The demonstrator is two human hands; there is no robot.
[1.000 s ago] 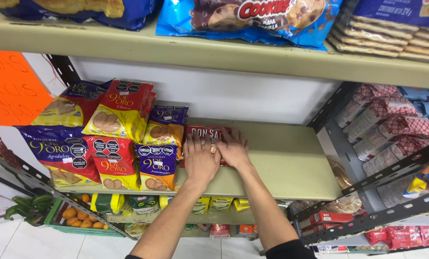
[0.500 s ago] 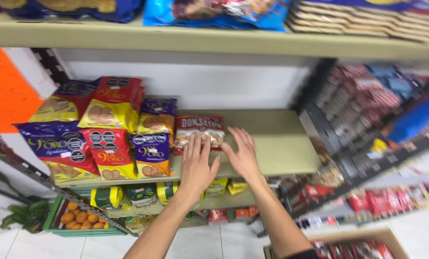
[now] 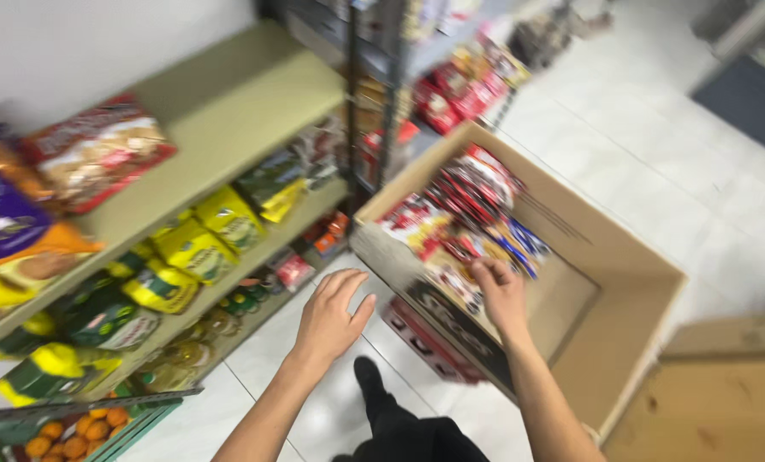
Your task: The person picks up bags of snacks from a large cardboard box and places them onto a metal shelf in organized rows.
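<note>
Shelf unit (image 3: 228, 111): beige boards, left of the cardboard box; its upper board carries a red snack bag (image 3: 96, 158) lying flat and purple and orange bags at the far left, blurred

Cardboard box (image 3: 622, 282): large, open-topped, brown, standing on the pale tiled floor (image 3: 656, 145); taken as the landmark for all entries below

Second carton (image 3: 716, 402): brown, just right of the box, cut off by the frame edge

Dark metal rack (image 3: 382, 77): behind the box's far-left corner, holding red packs, blurred

Yellow-and-green packs (image 3: 203, 239): on the shelf board left of the box, lower than the red snack bag

Snack packets (image 3: 468, 214): red, white and blue, heaped inside the box against its left wall

Green crate of oranges (image 3: 66, 428): well left of the box, at floor level

Left hand (image 3: 331, 316): open, fingers spread, holding nothing, in the air just left of the box's near-left wall

Right hand (image 3: 498, 295): reaching over the box's near wall, fingers curled on the snack packets; whether it grips one firmly cannot be told through the blur

Dark shoe (image 3: 370, 376): on the floor, below the box's near corner
</note>
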